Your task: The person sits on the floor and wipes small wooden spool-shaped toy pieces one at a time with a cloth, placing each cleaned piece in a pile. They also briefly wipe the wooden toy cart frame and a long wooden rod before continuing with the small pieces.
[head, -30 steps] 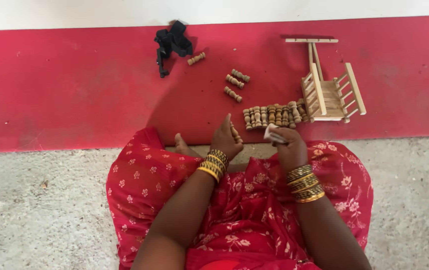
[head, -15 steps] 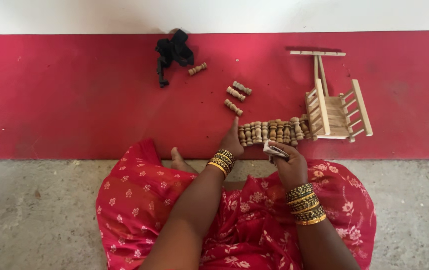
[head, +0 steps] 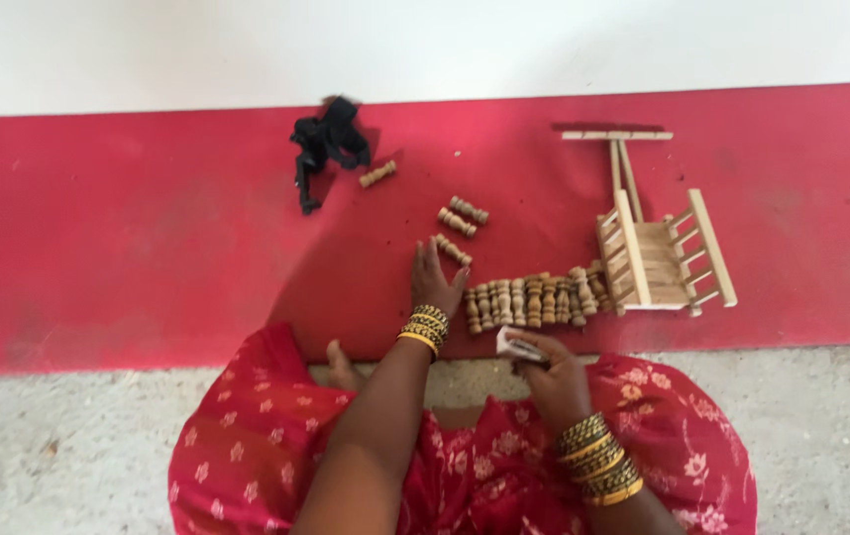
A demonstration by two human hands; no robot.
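My left hand (head: 433,281) lies flat on the red floor strip, fingers together, its tips next to a small turned wooden peg (head: 453,250) and just left of a row of several such pegs (head: 534,300). My right hand (head: 552,374) is near my lap and grips a small pale folded piece (head: 514,344), perhaps sandpaper or paper. Both wrists carry gold bangles. A small wooden cart frame (head: 658,255) with side rails and a long handle stands right of the peg row.
Two more pegs (head: 462,215) and a single one (head: 377,174) lie farther out on the red strip (head: 148,238). A black crumpled cloth or strap (head: 326,144) lies at the back. A white wall runs behind; grey speckled floor (head: 49,456) lies around my red patterned dress.
My left hand has reached a little farther out onto the red strip beside the peg row. The right hand has dropped slightly toward my lap, still holding the pale piece.
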